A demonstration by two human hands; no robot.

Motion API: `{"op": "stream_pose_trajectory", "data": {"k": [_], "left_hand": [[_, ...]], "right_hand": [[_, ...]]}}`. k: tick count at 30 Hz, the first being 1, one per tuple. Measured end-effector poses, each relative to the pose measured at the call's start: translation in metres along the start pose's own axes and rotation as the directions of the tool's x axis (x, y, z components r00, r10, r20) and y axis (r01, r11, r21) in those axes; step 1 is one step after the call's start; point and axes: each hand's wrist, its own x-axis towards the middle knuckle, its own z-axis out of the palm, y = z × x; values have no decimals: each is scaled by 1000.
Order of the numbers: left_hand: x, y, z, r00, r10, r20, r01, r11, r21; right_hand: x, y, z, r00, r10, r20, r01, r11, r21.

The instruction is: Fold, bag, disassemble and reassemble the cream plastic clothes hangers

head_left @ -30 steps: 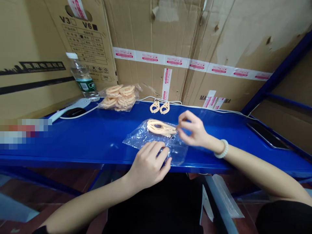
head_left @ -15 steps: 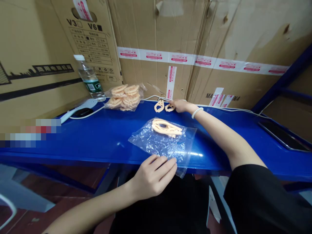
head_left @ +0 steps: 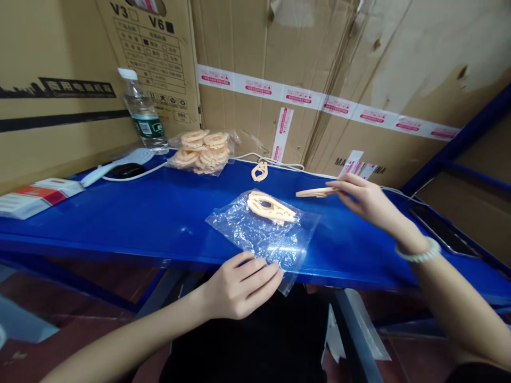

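The fingers (head_left: 348, 185) of the right hand (head_left: 371, 205) are drawn to a narrow pinch on one end of a thin peach-coloured piece (head_left: 312, 192), holding it edge-on above the blue bench (head_left: 151, 218), to the right of a clear plastic bag (head_left: 255, 244). The left hand (head_left: 239, 290) lies with its fingers over the bag's near edge, touching the film; whether they grip it or only press it down, one cannot tell. A small stack of like shapes (head_left: 276, 214) lies at the bag's far end. Behind it, near the cardboard (head_left: 247, 117), a single loose one (head_left: 264, 169) lies flat on the bench. Farther left, a filled packet (head_left: 205, 154) of such shapes sits beside a water bottle (head_left: 146, 117), and a dark phone (head_left: 443, 231) lies at the far right
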Motion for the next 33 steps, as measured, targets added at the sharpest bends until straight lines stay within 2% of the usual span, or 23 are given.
{"op": "stream_pose_trajectory", "data": {"k": [2,5,9,13,15,21,27,33], "left_hand": [[0,-1,0,1000,-7,-23,7,1000,-3],[1,-1,0,998,-6,-56,5,1000,-12],[1,0,2,996,-5,-88,3,1000,-23],[0,1,3,995,-11,-95,8,1000,-27],[0,1,2,995,-22,-93,19,999,-28],[1,2,1,992,-50,-113,48,999,-21],[-1,4,5,990,-61,-126,55,997,-52],[-6,4,9,988,-62,-138,55,997,-54]], "right_hand": [[-23,-37,-26,994,-57,-94,56,998,-17],[-48,-90,-49,989,-131,-64,131,991,1],[-56,-128,-39,965,-262,18,262,962,-80],[-46,-132,-9,914,-402,-58,387,904,-182],[-40,-131,4,899,-427,-93,405,894,-190],[-24,-137,29,929,-355,-99,337,927,-163],[-4,-146,41,939,-343,-14,333,922,-197],[8,-145,52,944,-328,43,331,940,-80]]}}
